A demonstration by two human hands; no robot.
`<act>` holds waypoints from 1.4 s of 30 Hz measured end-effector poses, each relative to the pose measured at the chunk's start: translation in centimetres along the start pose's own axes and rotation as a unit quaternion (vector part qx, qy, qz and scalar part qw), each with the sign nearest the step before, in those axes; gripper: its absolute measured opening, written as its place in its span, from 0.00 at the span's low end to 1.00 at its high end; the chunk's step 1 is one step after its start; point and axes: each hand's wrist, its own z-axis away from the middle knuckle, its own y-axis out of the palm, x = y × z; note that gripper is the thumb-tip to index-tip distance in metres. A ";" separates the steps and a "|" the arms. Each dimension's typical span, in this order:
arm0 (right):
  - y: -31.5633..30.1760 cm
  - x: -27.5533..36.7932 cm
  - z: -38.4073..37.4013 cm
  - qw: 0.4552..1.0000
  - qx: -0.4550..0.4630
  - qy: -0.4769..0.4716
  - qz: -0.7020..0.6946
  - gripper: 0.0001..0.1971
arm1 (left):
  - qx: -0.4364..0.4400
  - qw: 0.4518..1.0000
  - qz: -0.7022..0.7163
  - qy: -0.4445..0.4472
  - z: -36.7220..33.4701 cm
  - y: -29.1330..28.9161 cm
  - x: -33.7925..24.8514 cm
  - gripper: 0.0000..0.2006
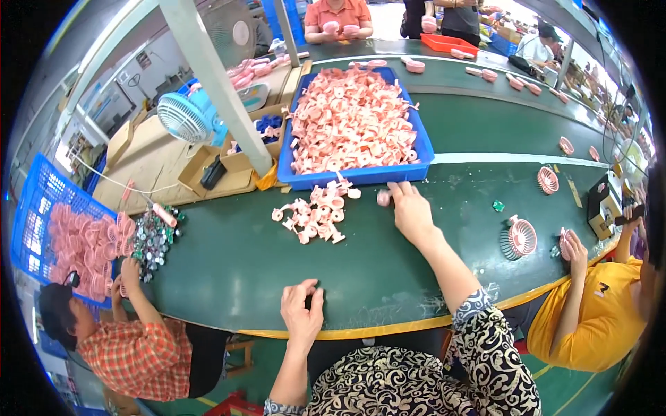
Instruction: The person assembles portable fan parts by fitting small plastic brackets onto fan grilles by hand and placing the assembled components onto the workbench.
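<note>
My right hand (414, 213) reaches over the green work surface, just in front of a blue tray (357, 177). Its fingers stretch forward, and a small blurred pinkish-grey part (383, 197) lies right beside the fingertips; whether they touch it I cannot tell. Nearer the front edge, my left hand (302, 313) hovers with bent fingers, thumb and forefinger apart, and nothing visible between them. Between the tray and my left hand sits a loose pile of small pink plastic parts (316, 215). Many more such pink parts (350, 121) heap up inside the tray.
Round pink fan cages (522, 237) and a green piece (498, 206) lie to the right, near a yellow-shirted co-worker (590, 315). On the left, a plaid-shirted co-worker (142, 357) works by a blue crate (31, 239) and small metallic parts (154, 239). A metal post (215, 83) rises beside the tray.
</note>
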 end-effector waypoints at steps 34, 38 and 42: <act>-1.3 1.3 4.1 0.983 -0.030 0.038 -0.175 0.12 | -0.013 1.000 0.000 -0.015 -0.1 0.6 -0.1 0.11; -1.7 0.1 3.7 0.983 -0.031 0.026 -0.181 0.12 | -0.013 1.000 -0.006 -0.012 -0.3 0.3 -0.3 0.11; -1.8 -0.4 3.2 0.970 -0.023 0.036 -0.239 0.13 | -0.017 1.000 -0.005 -0.022 -0.2 0.1 -0.2 0.10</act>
